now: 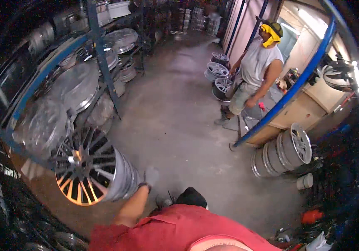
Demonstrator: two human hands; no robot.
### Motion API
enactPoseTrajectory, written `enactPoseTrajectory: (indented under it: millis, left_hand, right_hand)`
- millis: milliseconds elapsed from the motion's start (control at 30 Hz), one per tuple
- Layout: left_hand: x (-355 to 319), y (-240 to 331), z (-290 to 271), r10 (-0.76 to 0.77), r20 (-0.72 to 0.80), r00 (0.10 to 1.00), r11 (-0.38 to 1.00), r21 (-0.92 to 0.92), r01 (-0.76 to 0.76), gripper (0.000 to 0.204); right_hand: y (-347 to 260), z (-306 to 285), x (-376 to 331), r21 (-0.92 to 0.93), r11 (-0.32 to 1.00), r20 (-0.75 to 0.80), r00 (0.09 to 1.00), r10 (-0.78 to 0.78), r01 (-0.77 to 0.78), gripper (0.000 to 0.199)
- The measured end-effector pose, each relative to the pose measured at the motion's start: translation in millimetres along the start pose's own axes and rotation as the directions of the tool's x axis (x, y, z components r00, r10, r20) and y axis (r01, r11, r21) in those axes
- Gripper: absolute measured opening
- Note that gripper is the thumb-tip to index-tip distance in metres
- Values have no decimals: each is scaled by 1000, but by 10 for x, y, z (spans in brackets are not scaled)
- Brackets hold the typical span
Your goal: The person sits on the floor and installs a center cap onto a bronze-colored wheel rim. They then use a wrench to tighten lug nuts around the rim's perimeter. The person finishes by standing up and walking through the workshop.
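Note:
Just to the right of a stack of alloy wheels (125,178) is my left hand (151,176), in a light grey glove with a dark band at the wrist. The hand is smeared, so its fingers do not show clearly, and I cannot tell whether it touches the stack. The top wheel (98,171) has black, many-spoked arms, and its near side shines orange in the light. My right hand is out of sight. Below me, a black rounded thing (192,196) shows past my red shirt; its kind is unclear.
Blue-framed shelving (50,58) on the left holds plastic-wrapped wheels. At the right, a person (261,62) stands by several wheels (217,71) on the floor. A slanting blue post (288,92), another wheel stack (282,150) and a white bucket (305,181) are nearer.

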State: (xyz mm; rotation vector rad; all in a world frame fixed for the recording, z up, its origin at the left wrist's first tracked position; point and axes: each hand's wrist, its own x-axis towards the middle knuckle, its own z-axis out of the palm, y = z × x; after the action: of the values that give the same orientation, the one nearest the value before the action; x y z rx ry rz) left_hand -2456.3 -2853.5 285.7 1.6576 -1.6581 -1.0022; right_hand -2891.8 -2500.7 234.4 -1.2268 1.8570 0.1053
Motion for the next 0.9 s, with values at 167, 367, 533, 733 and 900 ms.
enactPoseTrajectory:
  millis: [167,367,533,733,900]
  left_hand:
    - [1943,594,190,-141,109,984,936,-309,168,11]
    - [2871,-309,58,-445,-4,895,890,109,443,23]
    - [2773,-713,-596,-542,42,839,765,438,472,24]
    - [3594,-609,-726,-679,38,733,657,476,584,25]
    - [5241,-671,-677,-676,93,731,642,561,523,27]
  right_hand:
    - [-645,-769,1027,141,980,33,990,139,-142,19]
    - [-1273,-1990,2847,108,993,65,997,48,-55,22]
    - [-2057,-3526,4732,763,590,68,874,-480,265,27]
    - [-4135,-5888,6629,699,687,-209,975,-70,199,27]
    - [-4941,-6432,7716,419,882,-290,952,-92,213,25]
